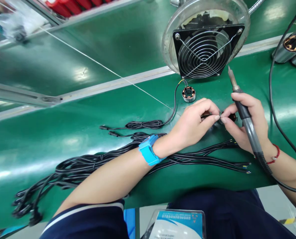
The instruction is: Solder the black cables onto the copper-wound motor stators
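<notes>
My left hand (194,121), with a blue wrist strap (149,150), pinches the end of a black cable between thumb and forefinger. My right hand (254,122) is closed around a soldering iron (246,121), its tip pointing up and away from the wires. The thumb and forefinger of that hand also pinch a thin wire meeting the left fingertips. Partly hidden behind them is a dark, round coil part (232,117). A small copper-wound stator (188,94), joined to a coiled black cable (144,124), rests on the bench beyond my left hand.
Several black cables (88,164) lie under my left forearm, stripped ends to the right. A fan with a wire guard (204,54) stands at the back. Larger stators (291,48) sit at the far right. The iron's cord (272,99) loops along the right side of the green bench (113,106).
</notes>
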